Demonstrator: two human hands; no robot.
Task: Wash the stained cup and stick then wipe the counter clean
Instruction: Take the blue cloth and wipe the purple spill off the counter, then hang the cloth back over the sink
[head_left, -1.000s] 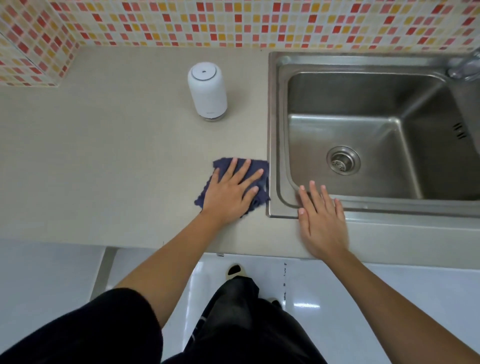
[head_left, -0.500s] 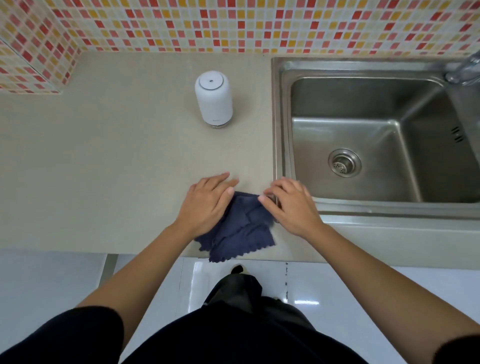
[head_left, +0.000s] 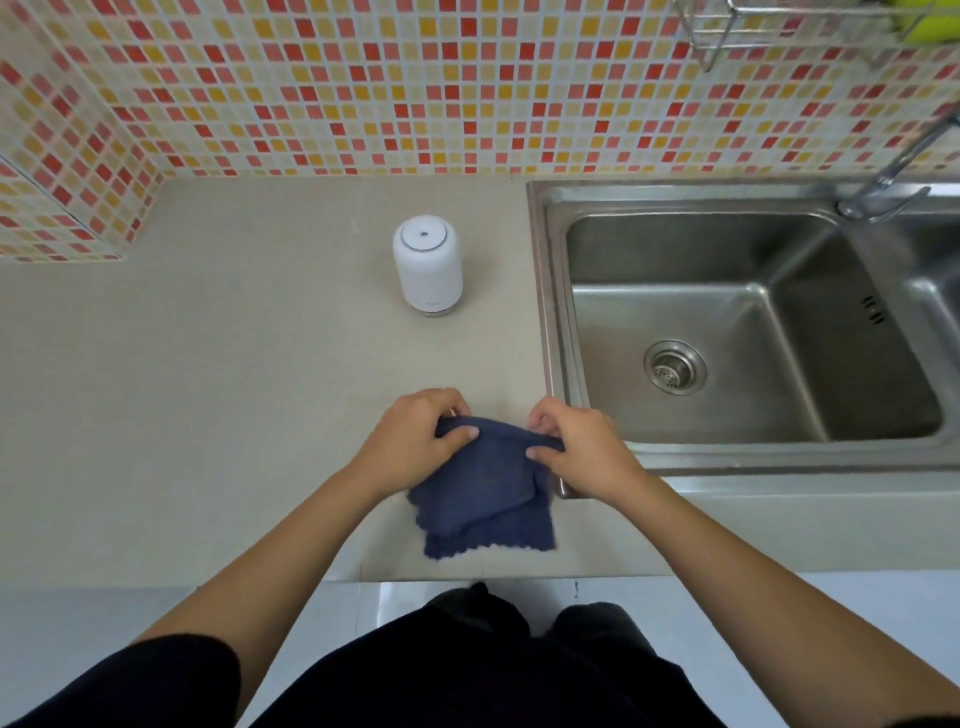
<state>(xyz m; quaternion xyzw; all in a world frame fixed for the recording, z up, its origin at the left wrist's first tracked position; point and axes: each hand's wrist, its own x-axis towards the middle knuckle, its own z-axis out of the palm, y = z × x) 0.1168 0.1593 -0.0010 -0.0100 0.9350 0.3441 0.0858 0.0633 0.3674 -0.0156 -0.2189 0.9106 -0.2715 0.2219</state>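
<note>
— What is the person doing with that cloth (head_left: 483, 499)?

— Folding it, I'd say. The left hand (head_left: 415, 441) pinches the top edge on one side between thumb and fingers, and the right hand (head_left: 582, 457) pinches the other side the same way. Both are clamped on the fabric, neither is loose.

— And where does it sit?

— At the front of the counter (head_left: 234, 389), just beside the near corner of the sink (head_left: 556, 291). The top edge is lifted and the doubled lower part lies on the counter.

— Any sign of the cup or the stick?

— None that I can see. The basin shows only its drain (head_left: 674, 372). So I judge this to be the wiping part of the job.

— How would you do this fold well?

— Bring the two pinched corners down together so the edges line up, then flatten it into a pad that fits under one palm. A tidy pad gives a fresh face for each pass. I'd also wipe around the white canister (head_left: 427, 265), or lift it aside so nothing is missed beneath.
</note>
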